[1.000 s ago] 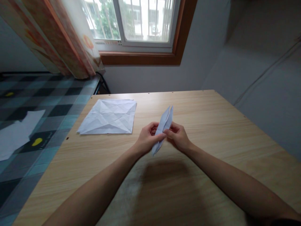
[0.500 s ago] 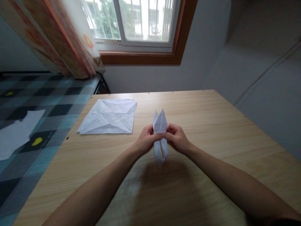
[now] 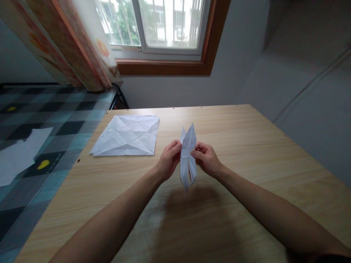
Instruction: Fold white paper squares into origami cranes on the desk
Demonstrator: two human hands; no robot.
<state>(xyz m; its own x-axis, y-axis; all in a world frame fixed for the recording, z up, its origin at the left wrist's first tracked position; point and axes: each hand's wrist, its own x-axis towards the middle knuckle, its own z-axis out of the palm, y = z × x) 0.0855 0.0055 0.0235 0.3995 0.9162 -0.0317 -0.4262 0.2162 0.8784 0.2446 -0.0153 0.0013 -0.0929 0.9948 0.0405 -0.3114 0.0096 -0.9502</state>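
A folded white paper [image 3: 188, 160] is held upright above the table, with two pointed flaps at its top and a slit down its lower half. My right hand [image 3: 207, 157] pinches its right edge, thumb on the near face and fingers behind. At the left edge, my left hand [image 3: 170, 157] is closed with thumb and fingers bunched against the paper; part of its grip is hidden behind the fold. The lower tip of the paper hangs over its shadow on the wood.
Creased white paper sheets [image 3: 131, 137] lie flat at the table's back left. The wooden table [image 3: 263, 146] ends at a wall under a window [image 3: 170, 25]. On the left, a checked bed cover [image 3: 68, 109] carries torn white paper [image 3: 20, 157].
My left thumb has come off the paper's near face and moved to its left edge. The folded paper has risen slightly and turned a little.
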